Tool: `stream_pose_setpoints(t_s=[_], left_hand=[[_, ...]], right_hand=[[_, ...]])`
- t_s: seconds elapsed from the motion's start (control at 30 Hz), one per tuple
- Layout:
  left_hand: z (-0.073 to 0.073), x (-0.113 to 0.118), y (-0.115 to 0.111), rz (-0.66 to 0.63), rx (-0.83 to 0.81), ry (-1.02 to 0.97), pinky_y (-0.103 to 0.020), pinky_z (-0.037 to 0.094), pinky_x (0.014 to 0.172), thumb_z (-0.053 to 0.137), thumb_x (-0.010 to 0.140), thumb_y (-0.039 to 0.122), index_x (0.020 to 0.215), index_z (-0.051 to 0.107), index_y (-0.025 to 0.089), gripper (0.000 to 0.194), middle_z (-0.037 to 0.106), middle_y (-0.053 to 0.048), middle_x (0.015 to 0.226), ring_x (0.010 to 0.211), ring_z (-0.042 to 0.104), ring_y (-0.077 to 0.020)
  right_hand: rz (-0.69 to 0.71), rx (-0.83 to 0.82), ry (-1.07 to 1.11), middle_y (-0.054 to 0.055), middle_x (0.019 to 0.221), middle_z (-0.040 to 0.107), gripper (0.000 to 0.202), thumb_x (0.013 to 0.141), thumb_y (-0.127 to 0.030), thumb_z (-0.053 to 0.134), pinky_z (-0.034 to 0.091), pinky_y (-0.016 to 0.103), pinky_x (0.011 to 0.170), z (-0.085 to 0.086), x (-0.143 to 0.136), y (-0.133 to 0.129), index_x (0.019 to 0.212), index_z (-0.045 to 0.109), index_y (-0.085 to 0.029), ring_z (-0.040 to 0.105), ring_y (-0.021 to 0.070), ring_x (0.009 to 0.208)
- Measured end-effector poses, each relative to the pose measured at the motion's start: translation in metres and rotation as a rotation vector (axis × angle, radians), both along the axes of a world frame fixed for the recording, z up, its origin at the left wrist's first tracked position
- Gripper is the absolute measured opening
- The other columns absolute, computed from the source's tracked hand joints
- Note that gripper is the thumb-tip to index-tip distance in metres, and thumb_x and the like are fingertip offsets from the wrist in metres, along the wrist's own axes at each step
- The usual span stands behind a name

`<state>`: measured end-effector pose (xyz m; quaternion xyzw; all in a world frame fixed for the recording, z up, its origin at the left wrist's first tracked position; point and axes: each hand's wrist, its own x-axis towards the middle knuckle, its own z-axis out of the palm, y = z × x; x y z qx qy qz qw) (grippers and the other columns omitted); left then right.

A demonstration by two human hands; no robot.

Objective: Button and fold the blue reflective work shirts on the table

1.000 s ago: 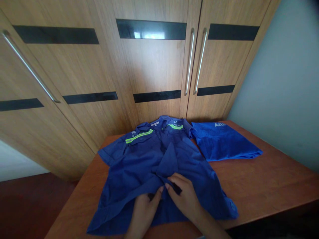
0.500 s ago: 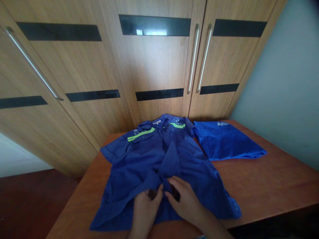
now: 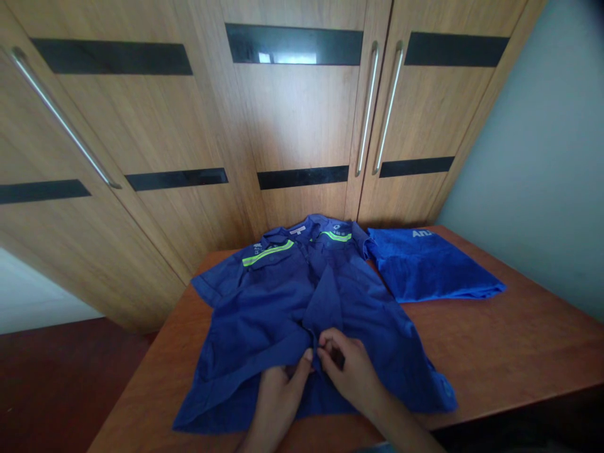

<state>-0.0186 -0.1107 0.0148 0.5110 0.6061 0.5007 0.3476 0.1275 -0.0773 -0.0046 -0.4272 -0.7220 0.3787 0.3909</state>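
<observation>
A dark blue short-sleeved shirt [image 3: 264,314] with yellow-green reflective strips lies spread on a reddish-brown wooden table [image 3: 472,340], its collar toward the cupboard. My left hand [image 3: 283,387] grips the front edge of the shirt near the hem, thumb on top and the other fingers hidden under the cloth. Close beside it, my right hand [image 3: 346,365] pinches the front opening's edge between thumb and fingertips. The cloth is raised a little between both hands.
A folded bright blue garment [image 3: 429,267] with white lettering lies on the table right of the shirt. Behind the table stands a wooden cupboard [image 3: 302,119] with metal handles and dark panels. A grey wall [image 3: 533,163] is at the right.
My right hand's fingertips have shifted slightly up and right along the shirt's edge. The cloth between my hands now stands more upright.
</observation>
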Motion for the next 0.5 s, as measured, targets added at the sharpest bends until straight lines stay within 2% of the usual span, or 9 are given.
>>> stream_pose_setpoints(t_s=[0.1,0.2,0.3,0.43,0.5], left_hand=[[0.003,-0.002,0.000,-0.032,-0.022,0.056,-0.033,0.056,0.080,0.069,0.071,0.042,0.082,0.071,0.018,0.027,0.074,-0.007,0.084,0.084,0.069,-0.0239],[0.004,-0.004,0.002,-0.014,-0.060,0.057,-0.031,0.056,0.071,0.069,0.070,0.046,0.068,0.068,0.019,0.027,0.071,-0.004,0.069,0.072,0.067,-0.0221],[0.004,-0.004,0.004,-0.030,-0.100,-0.019,-0.027,0.053,0.060,0.066,0.072,0.051,0.061,0.064,0.019,0.034,0.066,-0.001,0.060,0.059,0.063,-0.0183],[0.002,-0.005,0.004,-0.029,-0.115,-0.065,-0.027,0.053,0.060,0.067,0.070,0.055,0.059,0.063,0.018,0.039,0.066,-0.002,0.059,0.058,0.062,-0.0175],[0.002,-0.005,0.004,-0.015,-0.102,-0.053,-0.028,0.052,0.061,0.067,0.070,0.055,0.057,0.062,0.018,0.040,0.065,-0.001,0.059,0.059,0.061,-0.0176]], right_hand=[[-0.018,0.101,-0.100,-0.002,0.068,0.061,0.006,0.084,-0.016,0.052,0.038,0.022,0.059,0.000,0.001,-0.004,0.085,0.056,-0.020,0.058,0.0126,0.061],[-0.014,0.117,-0.088,-0.001,0.070,0.062,0.008,0.086,-0.018,0.051,0.039,0.022,0.061,0.003,0.002,-0.006,0.081,0.057,-0.020,0.058,0.0125,0.064],[0.005,0.018,0.020,-0.002,0.066,0.062,0.011,0.088,-0.022,0.052,0.040,0.021,0.058,0.007,0.003,-0.006,0.079,0.059,-0.020,0.057,0.0110,0.060],[0.016,-0.102,0.183,-0.002,0.061,0.062,0.019,0.089,-0.032,0.055,0.041,0.022,0.056,0.012,0.001,-0.005,0.075,0.059,-0.019,0.057,0.0112,0.057],[0.028,-0.214,0.304,-0.002,0.057,0.061,0.024,0.086,-0.041,0.058,0.041,0.022,0.053,0.014,-0.002,-0.003,0.074,0.057,-0.019,0.055,0.0113,0.053]])
